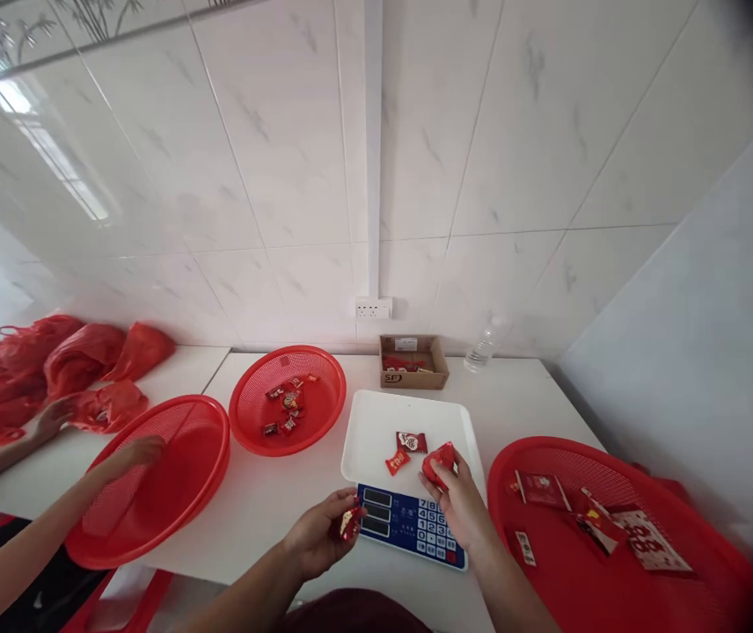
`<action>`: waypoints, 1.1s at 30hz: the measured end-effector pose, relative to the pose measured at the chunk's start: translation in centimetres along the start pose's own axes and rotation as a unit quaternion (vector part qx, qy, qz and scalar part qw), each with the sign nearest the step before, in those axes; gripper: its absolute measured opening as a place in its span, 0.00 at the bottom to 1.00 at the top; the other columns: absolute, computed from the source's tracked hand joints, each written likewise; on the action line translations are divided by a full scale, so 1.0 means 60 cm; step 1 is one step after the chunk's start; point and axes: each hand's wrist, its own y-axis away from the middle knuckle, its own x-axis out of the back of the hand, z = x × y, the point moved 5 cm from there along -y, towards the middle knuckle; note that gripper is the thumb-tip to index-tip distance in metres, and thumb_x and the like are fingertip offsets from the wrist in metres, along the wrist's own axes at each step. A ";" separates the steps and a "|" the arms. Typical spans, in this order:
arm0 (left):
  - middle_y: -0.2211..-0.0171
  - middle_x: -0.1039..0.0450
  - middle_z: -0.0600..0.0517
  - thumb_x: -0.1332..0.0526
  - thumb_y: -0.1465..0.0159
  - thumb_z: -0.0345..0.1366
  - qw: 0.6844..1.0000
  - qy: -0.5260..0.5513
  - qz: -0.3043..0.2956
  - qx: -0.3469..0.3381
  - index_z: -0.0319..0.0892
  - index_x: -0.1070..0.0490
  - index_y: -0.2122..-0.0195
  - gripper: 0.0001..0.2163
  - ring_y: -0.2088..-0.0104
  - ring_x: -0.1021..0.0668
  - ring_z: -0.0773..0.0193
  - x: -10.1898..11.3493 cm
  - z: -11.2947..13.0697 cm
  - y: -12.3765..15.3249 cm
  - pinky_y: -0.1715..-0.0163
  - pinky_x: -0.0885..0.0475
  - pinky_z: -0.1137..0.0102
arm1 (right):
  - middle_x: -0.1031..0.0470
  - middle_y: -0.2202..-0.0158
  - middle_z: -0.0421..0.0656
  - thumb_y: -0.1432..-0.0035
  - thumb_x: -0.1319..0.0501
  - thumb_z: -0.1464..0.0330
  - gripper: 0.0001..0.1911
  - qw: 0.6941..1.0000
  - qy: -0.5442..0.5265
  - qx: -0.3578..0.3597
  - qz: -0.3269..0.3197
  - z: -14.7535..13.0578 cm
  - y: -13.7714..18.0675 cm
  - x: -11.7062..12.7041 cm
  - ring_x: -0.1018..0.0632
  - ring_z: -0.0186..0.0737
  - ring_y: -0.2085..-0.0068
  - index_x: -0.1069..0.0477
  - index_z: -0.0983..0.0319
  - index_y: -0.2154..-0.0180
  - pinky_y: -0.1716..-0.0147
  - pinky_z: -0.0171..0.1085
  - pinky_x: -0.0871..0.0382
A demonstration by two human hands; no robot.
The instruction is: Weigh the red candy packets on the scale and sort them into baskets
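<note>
A white weighing scale [369, 426] with a blue keypad [416, 526] stands in front of me. Two wrapped red candies [411, 441] lie on its tray. My right hand [459, 501] is closed on a red wrapped packet [441, 462] at the tray's near right corner. My left hand [320, 532] is closed on a small shiny red candy [350, 523] just left of the keypad.
A small red basket [324, 374] holds several candies behind the scale. A big red basket [548, 457] with packets is at the right. Another person's hands [135, 453] rest in a tilted red basket [211, 413] at the left, near red bags [79, 356]. A cardboard box [439, 369] and bottle [480, 352] stand by the wall.
</note>
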 end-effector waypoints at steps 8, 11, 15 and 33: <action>0.67 0.24 0.53 0.36 0.46 0.29 0.999 -0.045 -0.008 0.015 0.41 0.35 0.62 0.12 0.80 0.26 0.73 0.016 0.035 -0.003 0.80 0.34 0.79 | 0.44 0.37 0.43 0.53 0.39 0.54 0.45 0.985 0.144 0.056 0.078 0.011 -0.001 -0.011 0.34 0.46 0.41 0.57 0.50 0.37 0.49 0.43 0.32; 0.66 0.24 0.52 0.35 0.47 0.30 0.996 -0.077 -0.036 0.013 0.41 0.35 0.62 0.13 0.78 0.25 0.72 0.012 0.034 -0.005 0.78 0.33 0.77 | 0.45 0.36 0.46 0.52 0.39 0.53 0.43 0.961 0.238 0.112 0.080 -0.002 0.017 -0.018 0.41 0.48 0.37 0.51 0.56 0.37 0.43 0.44 0.39; 0.68 0.24 0.51 0.34 0.49 0.33 0.972 -0.209 -0.108 -0.008 0.41 0.37 0.53 0.22 0.77 0.25 0.69 -0.006 0.024 -0.004 0.75 0.33 0.74 | 0.28 0.47 0.47 0.52 0.39 0.54 0.27 0.929 0.352 0.082 -0.077 0.010 0.060 -0.072 0.31 0.50 0.44 0.30 0.59 0.51 0.46 0.45 0.38; 0.62 0.28 0.49 0.38 0.50 0.28 0.981 -0.183 -0.062 -0.020 0.41 0.40 0.53 0.22 0.68 0.23 0.66 -0.005 0.047 -0.020 0.62 0.29 0.68 | 0.30 0.46 0.46 0.55 0.37 0.55 0.27 0.965 0.242 0.078 0.062 -0.004 0.027 -0.008 0.27 0.47 0.49 0.33 0.57 0.53 0.55 0.42 0.29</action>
